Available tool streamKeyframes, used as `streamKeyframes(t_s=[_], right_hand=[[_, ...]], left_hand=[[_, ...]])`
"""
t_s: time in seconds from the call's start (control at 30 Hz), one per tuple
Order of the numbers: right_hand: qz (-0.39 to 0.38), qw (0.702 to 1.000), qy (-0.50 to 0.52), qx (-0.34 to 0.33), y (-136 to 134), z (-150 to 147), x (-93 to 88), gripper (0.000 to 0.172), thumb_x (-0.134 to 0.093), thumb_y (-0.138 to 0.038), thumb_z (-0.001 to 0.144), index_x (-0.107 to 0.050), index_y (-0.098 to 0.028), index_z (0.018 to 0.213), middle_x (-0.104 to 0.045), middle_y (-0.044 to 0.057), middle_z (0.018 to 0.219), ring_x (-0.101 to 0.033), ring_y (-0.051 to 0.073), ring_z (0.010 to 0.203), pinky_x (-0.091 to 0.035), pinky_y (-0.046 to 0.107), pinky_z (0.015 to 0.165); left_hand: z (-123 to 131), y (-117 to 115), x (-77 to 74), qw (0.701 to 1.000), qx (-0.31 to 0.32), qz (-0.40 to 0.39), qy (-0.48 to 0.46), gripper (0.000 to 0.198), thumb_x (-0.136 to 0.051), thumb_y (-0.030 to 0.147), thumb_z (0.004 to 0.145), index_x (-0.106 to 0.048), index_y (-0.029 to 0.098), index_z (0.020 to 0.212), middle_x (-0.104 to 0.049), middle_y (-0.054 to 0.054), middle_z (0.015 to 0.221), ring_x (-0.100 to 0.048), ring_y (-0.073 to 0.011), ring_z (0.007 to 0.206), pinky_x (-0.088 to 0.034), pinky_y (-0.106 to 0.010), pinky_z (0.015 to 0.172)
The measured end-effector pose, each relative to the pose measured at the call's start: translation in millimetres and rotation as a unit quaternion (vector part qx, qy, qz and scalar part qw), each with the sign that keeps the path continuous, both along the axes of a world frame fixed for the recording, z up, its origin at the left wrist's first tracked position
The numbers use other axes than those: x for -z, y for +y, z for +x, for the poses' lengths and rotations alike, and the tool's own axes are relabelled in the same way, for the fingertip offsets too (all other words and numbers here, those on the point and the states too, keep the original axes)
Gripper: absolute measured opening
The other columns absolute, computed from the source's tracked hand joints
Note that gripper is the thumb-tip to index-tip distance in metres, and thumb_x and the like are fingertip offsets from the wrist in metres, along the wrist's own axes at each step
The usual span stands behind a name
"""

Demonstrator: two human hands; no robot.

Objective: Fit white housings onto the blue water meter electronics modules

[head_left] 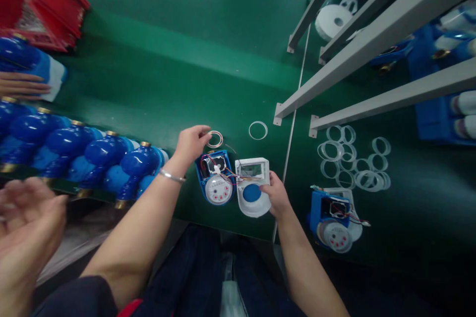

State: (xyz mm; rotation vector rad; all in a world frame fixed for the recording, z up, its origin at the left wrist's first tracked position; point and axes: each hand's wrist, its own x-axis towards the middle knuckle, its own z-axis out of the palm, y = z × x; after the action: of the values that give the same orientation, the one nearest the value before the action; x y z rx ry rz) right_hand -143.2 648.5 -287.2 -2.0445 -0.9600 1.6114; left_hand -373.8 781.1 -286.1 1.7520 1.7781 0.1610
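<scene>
Looks like mid-assembly at the green table (167,84). Pinching a small ring (214,138) in the left hand (191,142), grip closed on it between thumb and fingertips, just above the opened blue meter (215,178). Steadying the white cover (253,185) with the right hand (275,194), grip closed on its right edge (thin wires (230,174) joining cover and meter). Next, probably: lowering the ring squarely into the meter without snagging those wires.
</scene>
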Motion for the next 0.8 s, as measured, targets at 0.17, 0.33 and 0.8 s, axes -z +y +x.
streamKeyframes(t_s=[0.17, 0.33, 0.8], right_hand=[[-0.023, 0.934, 0.324, 0.15, -16.7, -4.1, -2.9, 0.062, -0.052, -0.014, 0.051, -0.04, -0.014, 0.112, -0.064, 0.012, 0.102, -0.062, 0.027, 0.092, -0.05, 0.038, 0.077], [-0.01, 0.885, 0.425, 0.19, -22.2, -4.9, 6.1, 0.068, -0.066, -0.011, 0.05, -0.044, -0.019, 0.113, -0.064, 0.008, 0.106, -0.06, 0.028, 0.097, -0.05, 0.041, 0.082], [-0.014, 0.863, 0.459, 0.21, -28.4, -3.8, 27.5, 0.068, -0.054, -0.075, 0.061, -0.06, -0.017, 0.097, -0.066, 0.01, 0.102, -0.055, 0.029, 0.109, -0.042, 0.047, 0.095]], left_hand=[[-7.2, -58.2, -17.4, 0.987, -0.082, 0.111, -0.08, 0.018, -0.055, 0.029, 0.079, -0.067, 0.017, 0.082, -0.071, -0.002, 0.078, -0.063, -0.0139, 0.072, -0.048, -0.023, 0.067], [-7.9, -68.8, -14.8, 0.956, 0.052, 0.285, -0.05, 0.02, -0.05, 0.024, 0.082, -0.064, 0.017, 0.071, -0.069, -0.003, 0.069, -0.063, -0.0149, 0.066, -0.05, -0.027, 0.066], [5.2, -71.6, 25.5, 0.927, 0.042, 0.372, -0.013, 0.02, -0.045, 0.019, 0.085, -0.06, 0.013, 0.075, -0.071, -0.008, 0.083, -0.067, -0.0155, 0.071, -0.05, -0.025, 0.062]])
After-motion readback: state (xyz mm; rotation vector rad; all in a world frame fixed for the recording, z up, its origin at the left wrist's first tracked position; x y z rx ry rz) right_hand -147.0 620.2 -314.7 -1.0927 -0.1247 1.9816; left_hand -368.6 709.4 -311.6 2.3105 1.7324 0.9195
